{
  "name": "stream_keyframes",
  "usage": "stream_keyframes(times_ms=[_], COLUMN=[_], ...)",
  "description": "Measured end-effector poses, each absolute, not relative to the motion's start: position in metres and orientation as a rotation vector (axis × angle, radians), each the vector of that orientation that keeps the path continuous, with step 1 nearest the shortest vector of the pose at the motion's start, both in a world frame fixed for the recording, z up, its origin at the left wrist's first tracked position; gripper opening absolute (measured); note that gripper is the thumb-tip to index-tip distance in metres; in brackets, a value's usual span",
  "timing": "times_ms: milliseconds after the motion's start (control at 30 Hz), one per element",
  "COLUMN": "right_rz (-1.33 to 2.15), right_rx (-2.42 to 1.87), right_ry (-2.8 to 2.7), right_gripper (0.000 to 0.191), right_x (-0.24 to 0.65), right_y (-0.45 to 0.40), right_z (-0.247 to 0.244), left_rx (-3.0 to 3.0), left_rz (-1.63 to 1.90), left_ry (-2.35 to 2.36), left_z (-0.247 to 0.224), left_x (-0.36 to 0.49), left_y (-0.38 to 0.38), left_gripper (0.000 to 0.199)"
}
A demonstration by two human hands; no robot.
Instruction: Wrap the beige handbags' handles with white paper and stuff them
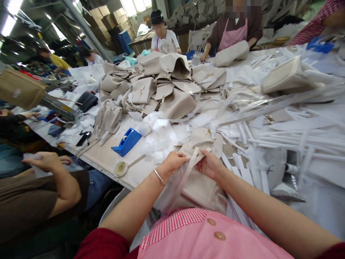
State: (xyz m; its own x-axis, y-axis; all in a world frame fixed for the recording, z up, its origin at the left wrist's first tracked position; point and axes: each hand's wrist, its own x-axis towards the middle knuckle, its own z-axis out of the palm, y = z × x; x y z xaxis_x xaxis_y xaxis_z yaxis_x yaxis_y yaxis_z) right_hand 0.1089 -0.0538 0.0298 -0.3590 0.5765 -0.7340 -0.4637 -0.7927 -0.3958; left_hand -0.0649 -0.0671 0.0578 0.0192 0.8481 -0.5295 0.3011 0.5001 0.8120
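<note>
A beige handbag [203,192] lies at the table's front edge, close against my apron. A pale strap [186,175], partly covered by thin translucent wrapping, rises from it between my hands. My right hand [210,164] is closed in a pinch on the strap near its upper end. Left of the strap, my left hand [174,162] is closed too, thumb and fingertips pressed together; what they pinch is too small to make out. Just beyond the fingers is a beige flap with a gold clasp [208,132].
A pile of beige bags [172,100] fills the table's middle. A blue tape dispenser [126,141] and a small round dish [120,168] stand at left. White paper strips [283,135] cover the right side. Co-workers sit across and at left, one person's hand [44,162] nearby.
</note>
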Motion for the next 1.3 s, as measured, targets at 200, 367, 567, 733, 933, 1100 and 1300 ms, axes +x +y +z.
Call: stream_keyframes(times_ms=[200,367,567,733,933,1100,1300], right_rz=[2.053,2.358,1.516,1.002,0.979,0.991,1.046], right_rx=[-1.415,-1.358,-1.770,-1.575,-1.133,-0.939,-1.179], right_ry=[-0.251,-0.409,-1.286,-1.878,-2.354,-2.430,-2.392], right_gripper=[0.016,0.040,0.039,0.036,0.032,0.026,0.041], right_x=[0.116,0.112,0.153,0.167,0.147,0.145,0.159], right_y=[-0.033,-0.052,-0.021,0.019,0.025,0.026,0.051], right_z=[0.022,0.025,0.013,0.001,0.004,0.001,-0.014], left_rx=[1.006,1.050,1.015,0.990,0.940,0.945,0.940], left_rz=[0.590,0.570,0.542,0.544,0.536,0.522,0.509], left_ry=[1.580,1.616,1.660,1.653,1.651,1.665,1.684], left_z=[0.047,0.046,0.037,0.036,0.037,0.029,0.026], left_x=[-0.057,-0.048,-0.051,-0.046,-0.039,-0.036,-0.038], left_y=[-0.051,-0.038,-0.035,-0.029,-0.022,-0.019,-0.017], left_gripper=[0.025,0.021,0.021,0.018,0.015,0.013,0.015])
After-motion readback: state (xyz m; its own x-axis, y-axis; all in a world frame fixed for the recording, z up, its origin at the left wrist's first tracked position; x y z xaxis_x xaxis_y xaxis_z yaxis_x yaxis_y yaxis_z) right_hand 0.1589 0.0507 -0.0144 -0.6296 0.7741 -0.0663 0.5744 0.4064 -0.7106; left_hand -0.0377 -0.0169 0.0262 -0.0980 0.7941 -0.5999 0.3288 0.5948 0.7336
